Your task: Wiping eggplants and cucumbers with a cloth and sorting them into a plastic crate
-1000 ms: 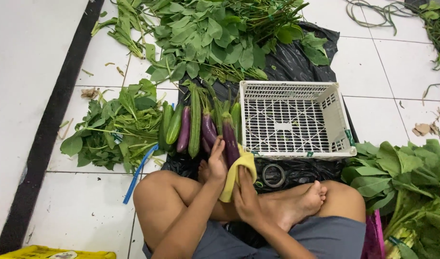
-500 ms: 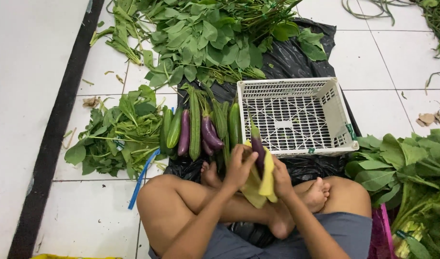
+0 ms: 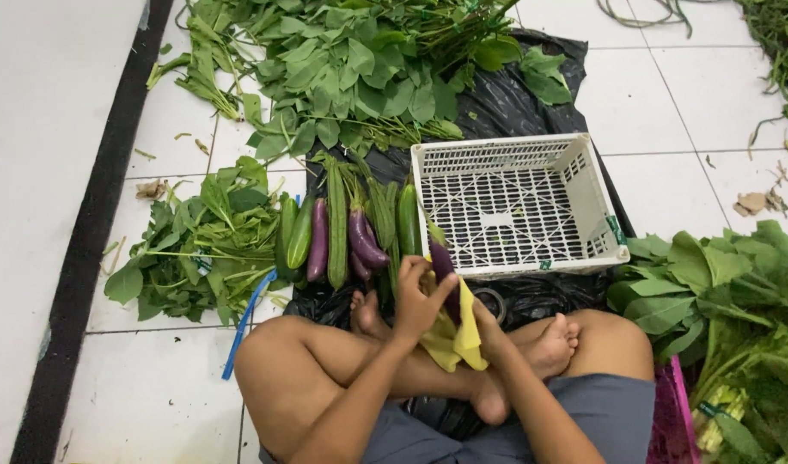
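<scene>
left hand (image 3: 421,301) fingers curled round a purple eggplant (image 3: 443,268), held over the lap just before the white basket (image 3: 516,204). right hand (image 3: 487,331) pinches a yellow cloth (image 3: 456,338) beneath. judgement: wipe along its length, turning it, grip steady.

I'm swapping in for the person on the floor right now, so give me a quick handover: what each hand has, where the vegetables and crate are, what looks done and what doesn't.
Left hand: wrapped around a purple eggplant, stem end up.
Right hand: holds a yellow cloth against the eggplant's lower end.
White crate: directly ahead on the black plastic sheet, nothing in it.
Row of eggplants and cucumbers: lying left of the crate.
Leafy greens: piled beyond the crate, also at both sides.
Done: one eggplant lifted and in the cloth.
Left: nothing is in the crate yet; the row lies untouched.
</scene>
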